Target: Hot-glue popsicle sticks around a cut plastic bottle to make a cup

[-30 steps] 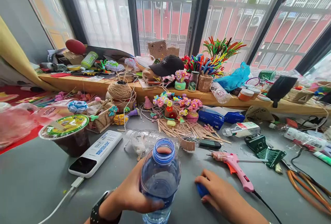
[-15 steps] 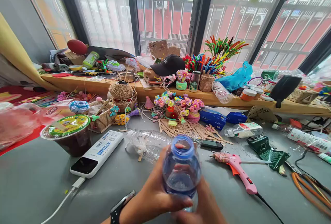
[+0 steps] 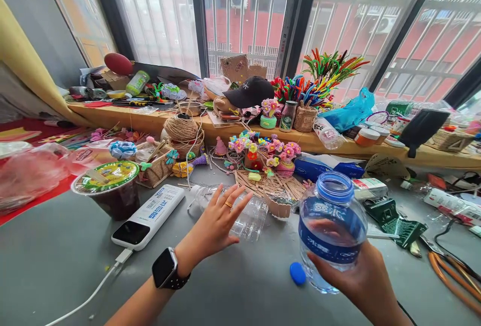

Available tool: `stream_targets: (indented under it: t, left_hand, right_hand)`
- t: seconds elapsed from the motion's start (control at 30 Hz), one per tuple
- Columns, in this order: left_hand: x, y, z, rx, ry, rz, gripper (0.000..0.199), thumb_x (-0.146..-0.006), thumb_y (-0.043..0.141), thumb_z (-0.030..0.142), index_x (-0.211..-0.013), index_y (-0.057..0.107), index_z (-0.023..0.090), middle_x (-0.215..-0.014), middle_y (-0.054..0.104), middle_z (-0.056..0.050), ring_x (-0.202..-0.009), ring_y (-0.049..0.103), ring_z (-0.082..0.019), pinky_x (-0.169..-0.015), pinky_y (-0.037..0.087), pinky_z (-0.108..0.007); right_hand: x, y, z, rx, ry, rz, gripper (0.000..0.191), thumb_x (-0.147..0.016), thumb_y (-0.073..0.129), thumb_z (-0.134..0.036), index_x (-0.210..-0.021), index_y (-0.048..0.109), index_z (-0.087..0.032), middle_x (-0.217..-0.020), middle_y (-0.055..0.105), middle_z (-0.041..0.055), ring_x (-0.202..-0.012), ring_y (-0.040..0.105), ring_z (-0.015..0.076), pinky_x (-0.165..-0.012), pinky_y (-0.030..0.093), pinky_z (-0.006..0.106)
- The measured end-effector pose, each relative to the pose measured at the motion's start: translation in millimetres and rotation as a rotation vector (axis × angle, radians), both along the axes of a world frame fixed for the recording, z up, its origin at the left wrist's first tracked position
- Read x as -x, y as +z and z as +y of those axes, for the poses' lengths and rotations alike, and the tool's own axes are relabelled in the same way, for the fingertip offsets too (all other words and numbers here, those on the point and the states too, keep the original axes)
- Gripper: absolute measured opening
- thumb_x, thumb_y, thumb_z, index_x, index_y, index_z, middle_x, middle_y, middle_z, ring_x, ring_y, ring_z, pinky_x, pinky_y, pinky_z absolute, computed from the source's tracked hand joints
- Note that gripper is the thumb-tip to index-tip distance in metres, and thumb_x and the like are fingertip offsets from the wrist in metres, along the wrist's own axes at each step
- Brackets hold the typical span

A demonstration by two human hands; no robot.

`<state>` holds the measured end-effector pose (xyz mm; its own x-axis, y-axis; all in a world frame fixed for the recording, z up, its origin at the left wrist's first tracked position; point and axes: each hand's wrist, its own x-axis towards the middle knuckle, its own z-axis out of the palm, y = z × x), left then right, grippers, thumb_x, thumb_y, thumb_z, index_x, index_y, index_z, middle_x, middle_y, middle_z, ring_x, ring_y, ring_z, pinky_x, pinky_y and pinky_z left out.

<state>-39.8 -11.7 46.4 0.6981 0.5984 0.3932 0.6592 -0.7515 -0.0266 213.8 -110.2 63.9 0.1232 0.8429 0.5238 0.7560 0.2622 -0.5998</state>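
Note:
My right hand [image 3: 361, 271] is wrapped round a clear bottle with a blue label [image 3: 332, 235], tilted a little, its blue-rimmed mouth uncapped. Beside the bottle's base a blue cap [image 3: 297, 273] lies on the grey table. My left hand [image 3: 214, 223], with a ring and a smartwatch [image 3: 165, 268], is spread with nothing in it. It hovers in front of an empty clear bottle [image 3: 250, 218] lying on its side. The pink glue gun is hidden behind the held bottle and my right hand.
A lidded cup of dark drink [image 3: 116, 200] and a white power bank [image 3: 150, 215] with its cable are at the left. Behind are wooden sticks [image 3: 270, 185], crochet flowers [image 3: 285, 150] and twine [image 3: 182, 130]. Green packaging [image 3: 394, 220] and orange-handled pliers [image 3: 447, 276] lie right.
The held bottle has moved right in my right hand. My left hand has let go of it and moved left, fingers spread. The blue cap now shows on the table.

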Motion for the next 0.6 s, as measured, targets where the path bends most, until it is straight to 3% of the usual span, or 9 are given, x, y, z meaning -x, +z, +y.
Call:
stream_targets:
  t: [0.23, 0.4, 0.6]
  left_hand:
    - [12, 5.6, -3, -0.118, -0.044, -0.213, 0.087, -0.069, 0.062, 0.048, -0.135, 0.014, 0.019, -0.132, 0.034, -0.017, -0.125, 0.030, -0.031, -0.103, 0.021, -0.053]
    - [16, 10.2, -6, -0.149, -0.046, -0.409, 0.089, -0.068, 0.063, 0.047, -0.135, 0.012, 0.020, -0.132, 0.031, -0.018, -0.124, 0.030, -0.033, -0.101, 0.027, -0.053]
    - [14, 6.5, -6, -0.189, -0.044, -0.420, 0.089, -0.068, 0.063, 0.048, -0.135, 0.012, 0.020, -0.131, 0.032, -0.018, -0.123, 0.031, -0.034, -0.101, 0.025, -0.055]
  right_hand:
    - [-25, -12.4, -9, -0.057, -0.085, -0.268, 0.043, -0.069, 0.057, -0.051, -0.098, 0.051, -0.019, -0.080, 0.067, 0.0068, -0.065, 0.065, 0.0221, -0.052, 0.051, 0.030]
    - [-32, -14.8, -9, -0.109, -0.003, -0.526, 0.043, -0.076, 0.051, -0.046, -0.108, 0.045, -0.018, -0.090, 0.065, 0.0104, -0.074, 0.065, 0.0234, -0.058, 0.051, 0.031]
    - [-34, -10.8, 0, -0.206, 0.110, -0.778, 0.050, -0.075, 0.053, -0.042, -0.114, 0.042, -0.013, -0.096, 0.064, 0.0125, -0.084, 0.064, 0.0238, -0.064, 0.052, 0.029]
